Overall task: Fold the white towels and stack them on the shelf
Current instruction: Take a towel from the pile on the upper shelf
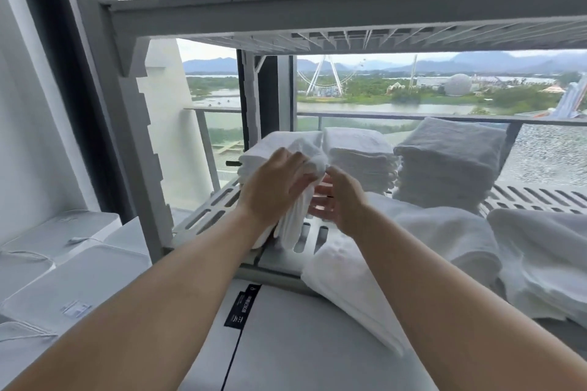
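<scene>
Fingers [318,193] of the right hand [344,200] blurred — black label [240,306] print too small to read.
</scene>
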`<act>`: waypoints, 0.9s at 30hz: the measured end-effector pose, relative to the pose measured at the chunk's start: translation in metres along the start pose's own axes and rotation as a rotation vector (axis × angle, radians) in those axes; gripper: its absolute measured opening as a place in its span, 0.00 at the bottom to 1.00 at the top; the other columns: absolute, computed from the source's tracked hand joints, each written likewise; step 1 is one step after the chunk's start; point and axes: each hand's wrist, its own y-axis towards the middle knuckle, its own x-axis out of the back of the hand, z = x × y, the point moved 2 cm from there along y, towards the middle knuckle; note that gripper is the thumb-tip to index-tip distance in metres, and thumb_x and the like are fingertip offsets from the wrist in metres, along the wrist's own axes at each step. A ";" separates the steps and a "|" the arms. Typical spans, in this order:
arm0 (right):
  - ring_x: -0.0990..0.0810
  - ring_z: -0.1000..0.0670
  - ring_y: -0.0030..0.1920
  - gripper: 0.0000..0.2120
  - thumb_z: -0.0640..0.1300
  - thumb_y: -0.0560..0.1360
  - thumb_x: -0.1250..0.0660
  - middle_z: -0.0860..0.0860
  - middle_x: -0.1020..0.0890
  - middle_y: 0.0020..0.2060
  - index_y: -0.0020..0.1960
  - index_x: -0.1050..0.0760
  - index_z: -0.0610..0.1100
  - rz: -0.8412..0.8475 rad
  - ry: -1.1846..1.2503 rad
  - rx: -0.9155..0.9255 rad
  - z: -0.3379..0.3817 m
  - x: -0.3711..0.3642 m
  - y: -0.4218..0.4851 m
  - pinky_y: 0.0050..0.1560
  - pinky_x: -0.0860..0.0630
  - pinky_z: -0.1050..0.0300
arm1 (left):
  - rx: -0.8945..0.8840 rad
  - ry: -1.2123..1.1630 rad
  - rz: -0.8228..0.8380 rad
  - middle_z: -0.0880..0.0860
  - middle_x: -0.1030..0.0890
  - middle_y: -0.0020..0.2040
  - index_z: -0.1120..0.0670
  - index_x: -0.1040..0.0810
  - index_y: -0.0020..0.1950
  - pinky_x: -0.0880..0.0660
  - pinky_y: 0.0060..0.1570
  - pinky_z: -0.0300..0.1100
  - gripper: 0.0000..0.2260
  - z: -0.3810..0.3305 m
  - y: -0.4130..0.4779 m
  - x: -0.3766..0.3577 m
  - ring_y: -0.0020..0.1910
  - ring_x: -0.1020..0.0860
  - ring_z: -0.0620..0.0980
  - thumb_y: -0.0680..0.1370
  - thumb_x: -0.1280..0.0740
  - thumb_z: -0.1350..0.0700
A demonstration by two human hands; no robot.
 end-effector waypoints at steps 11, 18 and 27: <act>0.21 0.46 0.53 0.17 0.50 0.75 0.34 0.47 0.18 0.54 0.61 0.25 0.46 -0.405 -0.696 0.166 0.002 0.016 -0.029 0.60 0.24 0.48 | 0.139 0.332 0.177 0.49 0.20 0.48 0.51 0.20 0.48 0.31 0.34 0.43 0.19 0.022 -0.019 0.002 0.37 0.24 0.51 0.82 0.46 0.42; 0.18 0.41 0.54 0.22 0.35 0.71 0.40 0.42 0.18 0.56 0.64 0.23 0.43 -0.356 -1.191 0.230 -0.002 -0.005 -0.052 0.58 0.21 0.47 | 0.092 0.339 0.151 0.48 0.23 0.36 0.52 0.22 0.36 0.29 0.31 0.41 0.20 0.028 -0.028 0.009 0.32 0.25 0.50 0.81 0.42 0.43; 0.18 0.46 0.46 0.11 0.44 0.76 0.39 0.51 0.15 0.42 0.47 0.17 0.48 -0.614 -1.308 0.519 0.015 0.025 -0.106 0.47 0.21 0.54 | 0.071 0.108 0.101 0.48 0.19 0.50 0.52 0.17 0.47 0.21 0.41 0.47 0.19 -0.052 -0.008 -0.013 0.42 0.20 0.50 0.83 0.44 0.44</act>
